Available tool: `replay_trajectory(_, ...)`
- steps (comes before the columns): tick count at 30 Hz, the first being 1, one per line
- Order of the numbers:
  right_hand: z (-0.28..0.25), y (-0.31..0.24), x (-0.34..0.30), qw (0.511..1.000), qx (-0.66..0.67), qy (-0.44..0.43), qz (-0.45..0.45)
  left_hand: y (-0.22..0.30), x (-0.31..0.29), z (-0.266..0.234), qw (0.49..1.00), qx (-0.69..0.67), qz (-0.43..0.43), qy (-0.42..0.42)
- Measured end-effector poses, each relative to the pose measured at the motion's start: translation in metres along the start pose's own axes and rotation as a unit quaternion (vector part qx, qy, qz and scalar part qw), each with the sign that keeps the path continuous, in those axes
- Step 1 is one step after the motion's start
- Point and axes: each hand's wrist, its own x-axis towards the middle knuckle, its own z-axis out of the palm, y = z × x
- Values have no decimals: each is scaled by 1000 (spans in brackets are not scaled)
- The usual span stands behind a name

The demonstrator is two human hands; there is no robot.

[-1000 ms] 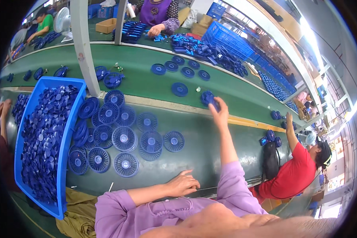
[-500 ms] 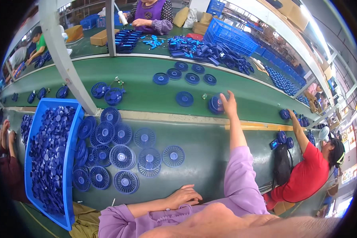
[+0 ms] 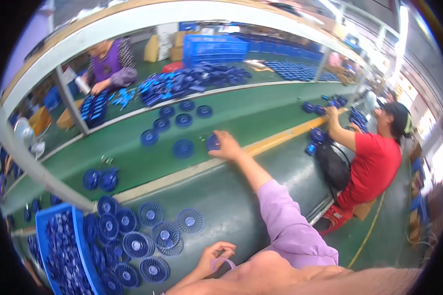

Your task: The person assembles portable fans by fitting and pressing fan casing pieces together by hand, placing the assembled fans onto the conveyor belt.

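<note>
Blue round part [image 3: 212,142] lay on the far green belt [image 3: 251,114], the right hand [image 3: 227,147] curving its fingers about it; their grip could not be told. Unladen, the left hand's [image 3: 211,257] fingers curled loosely by the near tabletop [image 3: 231,199] edge. Slatted grilles [image 3: 165,235] overlapped beside the bin [image 3: 86,248], probably to save room
</note>
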Motion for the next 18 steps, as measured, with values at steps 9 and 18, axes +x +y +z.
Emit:
replay_trajectory(9, -34, -141, -71, 927, 341, -74, -140, 78, 54, -51, 945, -191, 125, 232)
replay_trajectory(18, -3, -202, -107, 923, 316, -35, -214, 109, 92, -74, 877, -239, 274, 314)
